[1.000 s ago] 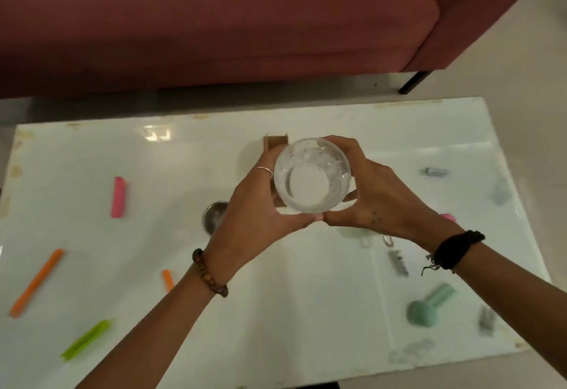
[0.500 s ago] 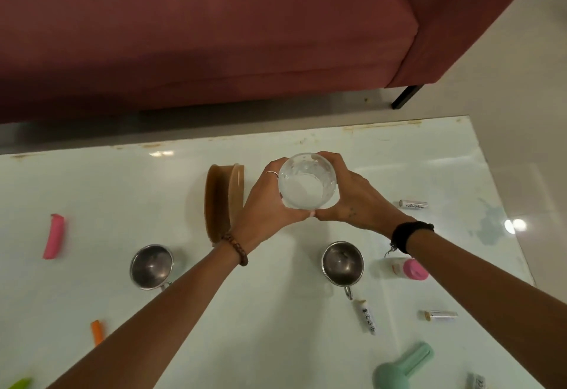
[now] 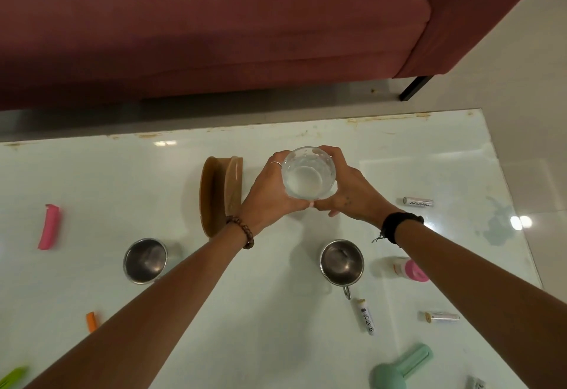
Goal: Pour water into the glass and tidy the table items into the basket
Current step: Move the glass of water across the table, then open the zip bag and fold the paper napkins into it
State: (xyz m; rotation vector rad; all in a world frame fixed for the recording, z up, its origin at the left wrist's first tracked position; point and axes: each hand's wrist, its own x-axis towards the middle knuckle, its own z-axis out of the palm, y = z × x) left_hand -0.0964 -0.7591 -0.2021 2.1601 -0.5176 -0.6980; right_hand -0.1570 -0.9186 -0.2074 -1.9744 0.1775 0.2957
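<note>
A clear glass (image 3: 307, 177) with water in it is held upright over the white table (image 3: 153, 192), far middle. My left hand (image 3: 270, 194) curls round its left side and my right hand (image 3: 346, 192) round its right side. Just left of the hands stands a brown wooden holder (image 3: 219, 195) on its edge. Two steel cups sit nearer me, one cup (image 3: 145, 260) at the left and one handled cup (image 3: 341, 263) at the right. No basket is in view.
Scattered on the table are a pink clip (image 3: 49, 230), an orange clip (image 3: 91, 321), a green clip (image 3: 12, 378), several batteries (image 3: 418, 201), a pink-capped bottle (image 3: 409, 269) and a mint green tool (image 3: 402, 368). A maroon sofa (image 3: 214, 29) stands behind the table.
The view has tilted up and pulled back, so both steel cups and the wooden holder show. Both hands have carried the glass farther away from me across the table.
</note>
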